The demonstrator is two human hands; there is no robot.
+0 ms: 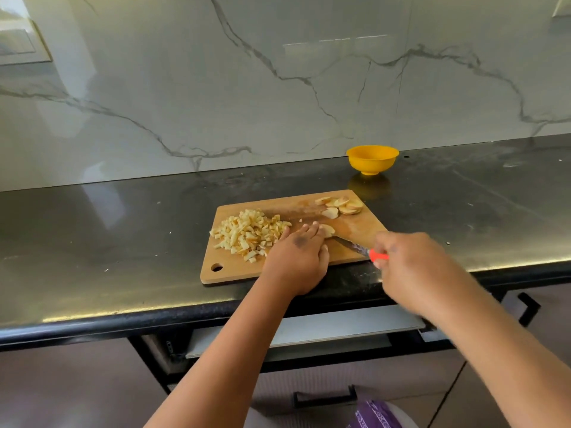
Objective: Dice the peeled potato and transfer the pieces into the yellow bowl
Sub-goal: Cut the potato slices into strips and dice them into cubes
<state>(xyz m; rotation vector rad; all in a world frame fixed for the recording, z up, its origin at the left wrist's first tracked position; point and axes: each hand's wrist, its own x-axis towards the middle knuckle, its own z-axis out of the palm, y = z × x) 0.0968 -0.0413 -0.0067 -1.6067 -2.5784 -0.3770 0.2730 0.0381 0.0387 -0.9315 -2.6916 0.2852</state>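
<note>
Knife (358, 249) (red handle) in right hand (408, 267), no labels visible.

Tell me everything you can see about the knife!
The knife has a bright orange-red handle, which looks like plastic, and a dark, speckled blade. The right hand grips the handle, hiding most of it. The blade lies low over the wooden cutting board, pointing left towards the potato slice that the left hand holds down. Its tip reaches the slice; I cannot tell whether it is cutting in.
</note>
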